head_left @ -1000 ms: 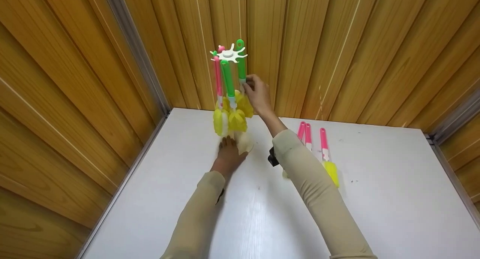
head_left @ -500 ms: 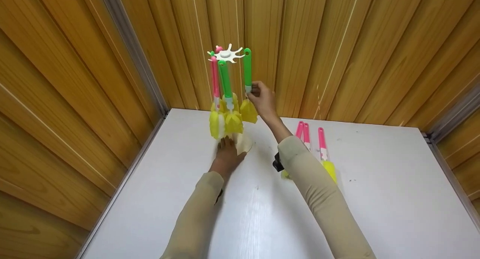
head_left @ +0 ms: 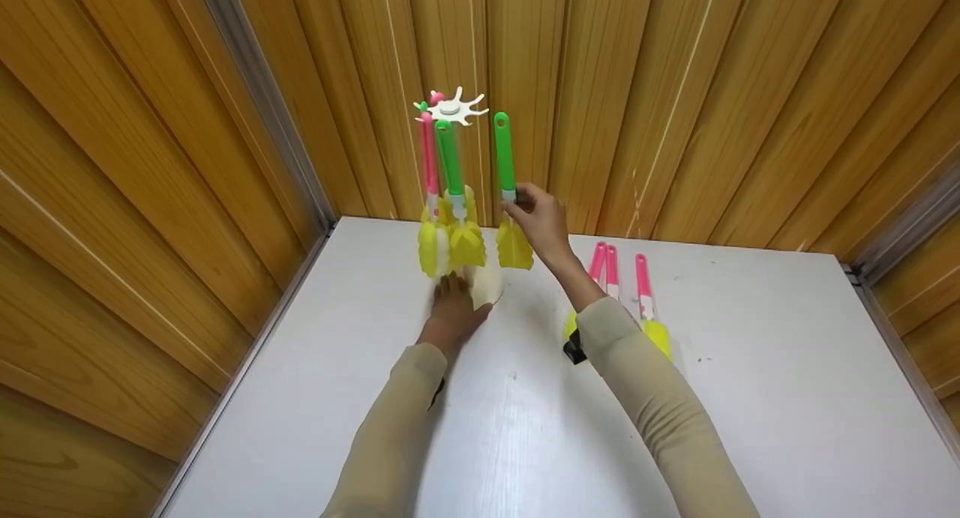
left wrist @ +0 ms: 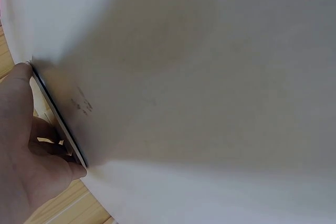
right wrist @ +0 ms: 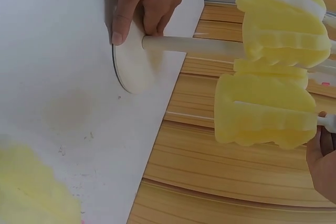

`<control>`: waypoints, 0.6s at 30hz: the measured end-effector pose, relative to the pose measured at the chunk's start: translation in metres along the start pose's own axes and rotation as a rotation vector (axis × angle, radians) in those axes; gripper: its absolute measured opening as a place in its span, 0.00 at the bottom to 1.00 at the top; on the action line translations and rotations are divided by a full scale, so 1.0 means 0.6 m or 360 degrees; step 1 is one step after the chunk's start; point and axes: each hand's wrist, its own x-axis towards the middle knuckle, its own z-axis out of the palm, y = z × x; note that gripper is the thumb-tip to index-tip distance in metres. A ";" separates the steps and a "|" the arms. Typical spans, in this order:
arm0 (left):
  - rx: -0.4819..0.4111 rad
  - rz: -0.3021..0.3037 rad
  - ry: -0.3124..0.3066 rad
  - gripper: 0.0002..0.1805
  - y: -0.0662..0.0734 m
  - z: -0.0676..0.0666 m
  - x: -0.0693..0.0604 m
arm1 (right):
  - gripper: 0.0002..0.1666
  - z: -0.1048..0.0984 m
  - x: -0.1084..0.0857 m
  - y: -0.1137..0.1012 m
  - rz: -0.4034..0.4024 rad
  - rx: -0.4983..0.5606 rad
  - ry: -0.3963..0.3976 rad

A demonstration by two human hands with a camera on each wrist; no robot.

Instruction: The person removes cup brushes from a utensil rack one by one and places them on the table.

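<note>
In the head view my right hand pinches the neck of a green-handled sponge brush, which hangs upright beside the rack, apart from its hooks. Its yellow sponge shows in the right wrist view. The white rack has hooked arms on top; green-handled and pink-handled sponge brushes hang from it, the rear ones mostly hidden. My left hand holds the rack's round base, thumb and fingers at its edge. The left wrist view shows that base edge-on.
To the right, several pink-handled sponge brushes lie on the white table, partly behind my right sleeve. Wood-panelled walls stand behind and at both sides. Small dark specks mark the tabletop.
My right hand has drawn the green-handled sponge brush off the rack, moving it right and down from the hooks. My left hand has stayed on the base.
</note>
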 end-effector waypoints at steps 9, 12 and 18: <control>-0.0025 -0.0037 -0.0020 0.49 0.001 0.002 -0.001 | 0.24 -0.002 -0.037 0.001 -0.0027 -0.0012 0.0010; -0.0015 -0.0037 0.0000 0.48 0.000 0.001 -0.001 | 0.19 0.000 -0.046 0.005 -0.0040 -0.0005 -0.0007; 0.0011 -0.0034 -0.0050 0.49 0.000 0.000 0.002 | 0.11 0.003 -0.057 0.012 -0.0005 -0.0024 -0.0038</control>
